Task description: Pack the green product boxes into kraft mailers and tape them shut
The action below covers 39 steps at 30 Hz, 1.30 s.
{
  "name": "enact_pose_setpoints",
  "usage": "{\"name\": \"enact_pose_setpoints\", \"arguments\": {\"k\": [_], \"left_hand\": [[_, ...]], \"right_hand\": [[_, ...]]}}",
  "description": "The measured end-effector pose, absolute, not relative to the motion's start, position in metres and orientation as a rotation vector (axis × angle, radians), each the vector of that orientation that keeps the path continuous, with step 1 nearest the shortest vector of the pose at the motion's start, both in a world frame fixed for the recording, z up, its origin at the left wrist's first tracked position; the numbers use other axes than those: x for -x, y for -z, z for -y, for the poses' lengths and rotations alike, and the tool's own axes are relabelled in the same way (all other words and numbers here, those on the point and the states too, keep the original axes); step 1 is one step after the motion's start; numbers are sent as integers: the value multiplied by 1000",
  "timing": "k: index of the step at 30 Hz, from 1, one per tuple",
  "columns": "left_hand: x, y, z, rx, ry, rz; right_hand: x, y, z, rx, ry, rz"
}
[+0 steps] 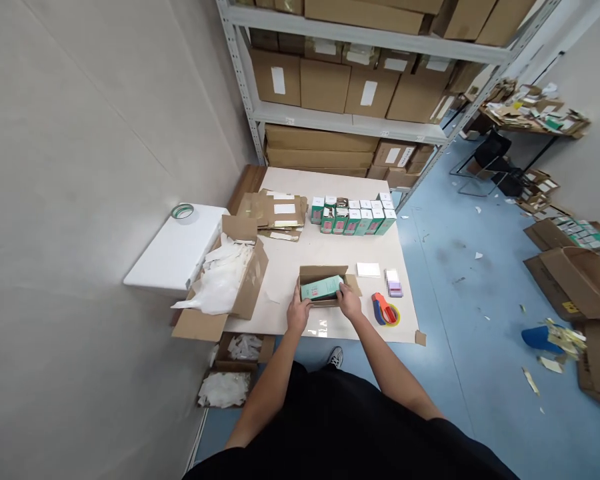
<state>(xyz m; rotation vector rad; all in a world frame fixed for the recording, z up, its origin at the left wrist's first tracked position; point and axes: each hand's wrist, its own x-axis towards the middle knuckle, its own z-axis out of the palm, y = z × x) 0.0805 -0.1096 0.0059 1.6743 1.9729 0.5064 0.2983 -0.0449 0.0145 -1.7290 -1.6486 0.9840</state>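
A small open cardboard box stands near the front edge of the table. In its opening lies a green product box, slightly tilted with its right end higher. My left hand is closed on the left side of the cardboard box, its thumb close to the green box's left end. At the right end of the green box, my right hand is closed with its fingers reaching over the carton's edge. Right of it lie a tape dispenser, a white card stack and a purple-and-white stack.
Several green-and-white boxes stand in rows at the table's back. Flattened cardboard lies beside them. A carton of white packing material is at the left. Behind rises a shelf full of cartons. A blue bin stands on the right floor.
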Motion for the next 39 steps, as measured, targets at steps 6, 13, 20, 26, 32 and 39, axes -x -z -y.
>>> {"name": "enact_pose_setpoints", "arguments": {"k": [6,13,20,26,32,39], "left_hand": [[-39,-13,140,-1608,-566,-2029],[-7,-12,162,-1408,-619,-2146],[29,-10,170,-1257,-758,-2204],[42,-10,185,-1292,-597,-2192],[48,-14,198,-1336,-615,-2122],[57,-12,201,-1390,-599,-2102]], "right_hand": [[-251,-21,24,1840,-803,1758],[-200,-23,20,1783,-803,1761],[-128,-57,26,1441,-743,2025],[-35,-82,30,966,-952,2294],[60,-79,33,846,-1077,2709],[96,-84,39,885,-858,2941]]}}
